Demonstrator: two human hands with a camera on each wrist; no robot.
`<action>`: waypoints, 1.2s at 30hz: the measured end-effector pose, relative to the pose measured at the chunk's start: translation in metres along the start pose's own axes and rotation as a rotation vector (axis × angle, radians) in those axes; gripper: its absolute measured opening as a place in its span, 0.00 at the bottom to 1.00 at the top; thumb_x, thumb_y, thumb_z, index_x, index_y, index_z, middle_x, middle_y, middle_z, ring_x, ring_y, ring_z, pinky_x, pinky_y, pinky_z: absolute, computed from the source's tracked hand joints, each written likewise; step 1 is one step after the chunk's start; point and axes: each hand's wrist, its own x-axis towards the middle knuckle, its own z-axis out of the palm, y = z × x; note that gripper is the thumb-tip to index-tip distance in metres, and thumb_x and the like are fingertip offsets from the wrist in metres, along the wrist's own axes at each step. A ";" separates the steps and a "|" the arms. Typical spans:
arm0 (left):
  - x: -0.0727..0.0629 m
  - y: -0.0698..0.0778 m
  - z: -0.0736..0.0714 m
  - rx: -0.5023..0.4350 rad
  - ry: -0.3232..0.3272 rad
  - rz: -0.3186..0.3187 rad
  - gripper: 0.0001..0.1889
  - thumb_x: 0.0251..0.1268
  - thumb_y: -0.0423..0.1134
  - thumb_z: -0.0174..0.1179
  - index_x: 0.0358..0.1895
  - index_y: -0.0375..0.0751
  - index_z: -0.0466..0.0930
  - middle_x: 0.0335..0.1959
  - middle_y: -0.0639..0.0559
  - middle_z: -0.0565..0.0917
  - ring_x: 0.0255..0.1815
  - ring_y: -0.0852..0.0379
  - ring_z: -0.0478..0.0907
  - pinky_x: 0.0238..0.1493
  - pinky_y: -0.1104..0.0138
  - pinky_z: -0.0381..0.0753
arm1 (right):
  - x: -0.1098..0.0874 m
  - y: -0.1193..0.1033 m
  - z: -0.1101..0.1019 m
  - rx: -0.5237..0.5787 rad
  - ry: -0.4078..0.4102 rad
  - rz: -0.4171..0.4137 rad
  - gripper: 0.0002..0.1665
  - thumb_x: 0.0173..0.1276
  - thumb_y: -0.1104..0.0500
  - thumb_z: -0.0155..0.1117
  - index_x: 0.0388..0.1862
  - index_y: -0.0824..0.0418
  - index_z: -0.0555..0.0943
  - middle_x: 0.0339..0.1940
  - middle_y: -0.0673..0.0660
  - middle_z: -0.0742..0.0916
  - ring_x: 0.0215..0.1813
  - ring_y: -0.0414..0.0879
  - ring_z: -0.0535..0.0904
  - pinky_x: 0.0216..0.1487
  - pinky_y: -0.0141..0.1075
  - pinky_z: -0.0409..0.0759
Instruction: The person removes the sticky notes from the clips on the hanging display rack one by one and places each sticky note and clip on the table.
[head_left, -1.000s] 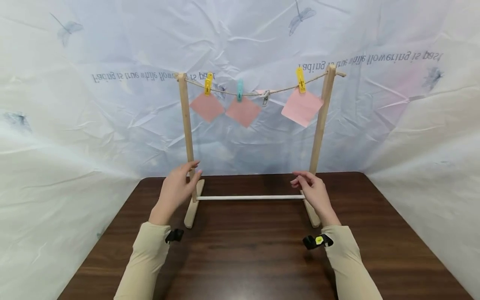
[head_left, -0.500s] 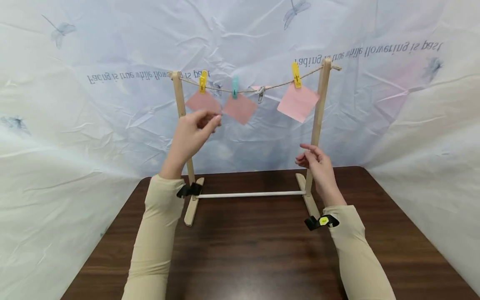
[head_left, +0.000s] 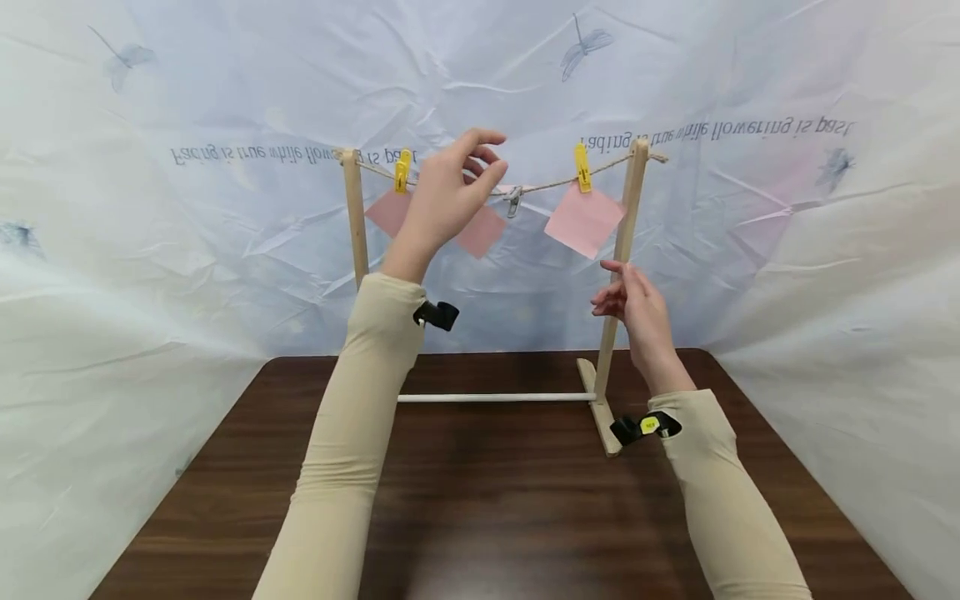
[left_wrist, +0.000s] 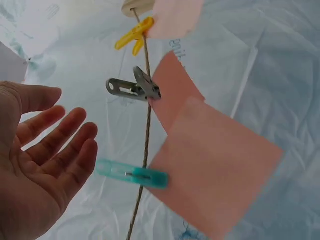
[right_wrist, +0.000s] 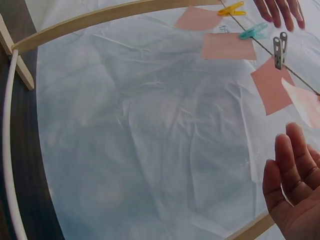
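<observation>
My left hand (head_left: 456,190) is raised before the twine line, fingers loosely bent and holding nothing. In the left wrist view its fingertips are close to a teal clothespin (left_wrist: 135,175), which the hand hides in the head view. That clothespin holds a pink paper square (left_wrist: 217,165). A metal clip (head_left: 513,202) pinches another pink square (right_wrist: 272,87) onto the twine (left_wrist: 148,130). Two yellow clothespins, one at the left (head_left: 402,171) and one at the right (head_left: 582,168), hold pink squares too. My right hand (head_left: 636,307), bare and relaxed, is below the right-hand square (head_left: 585,220).
A wooden frame with a left post (head_left: 356,217) and a right post (head_left: 630,208) carries the twine. A white rod (head_left: 495,397) joins its feet on the dark wooden table (head_left: 510,492). Behind stands a wrinkled printed sheet (head_left: 285,275).
My left hand has risen and moved right, from beside the left post up to the twine, now covering the teal clothespin. My right hand has risen a little along the right post.
</observation>
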 end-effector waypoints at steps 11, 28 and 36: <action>0.053 0.031 0.013 -0.016 -0.240 -0.198 0.20 0.75 0.49 0.57 0.65 0.50 0.76 0.58 0.53 0.81 0.57 0.60 0.77 0.56 0.68 0.75 | 0.019 -0.011 0.018 0.037 0.008 0.014 0.22 0.81 0.46 0.51 0.61 0.60 0.73 0.25 0.49 0.84 0.27 0.41 0.80 0.38 0.32 0.83; 0.081 0.040 0.039 0.015 -0.446 -0.317 0.27 0.77 0.51 0.54 0.73 0.45 0.70 0.70 0.51 0.74 0.69 0.60 0.70 0.66 0.70 0.70 | 0.020 -0.024 0.024 0.024 0.084 0.069 0.10 0.78 0.55 0.59 0.52 0.58 0.74 0.23 0.48 0.82 0.28 0.40 0.79 0.34 0.28 0.82; 0.080 0.035 0.045 -0.051 -0.448 -0.265 0.26 0.76 0.44 0.57 0.72 0.40 0.71 0.66 0.48 0.77 0.65 0.58 0.72 0.61 0.71 0.72 | 0.022 -0.023 0.021 -0.002 0.116 0.081 0.10 0.78 0.54 0.58 0.52 0.58 0.74 0.23 0.47 0.82 0.29 0.40 0.79 0.35 0.28 0.82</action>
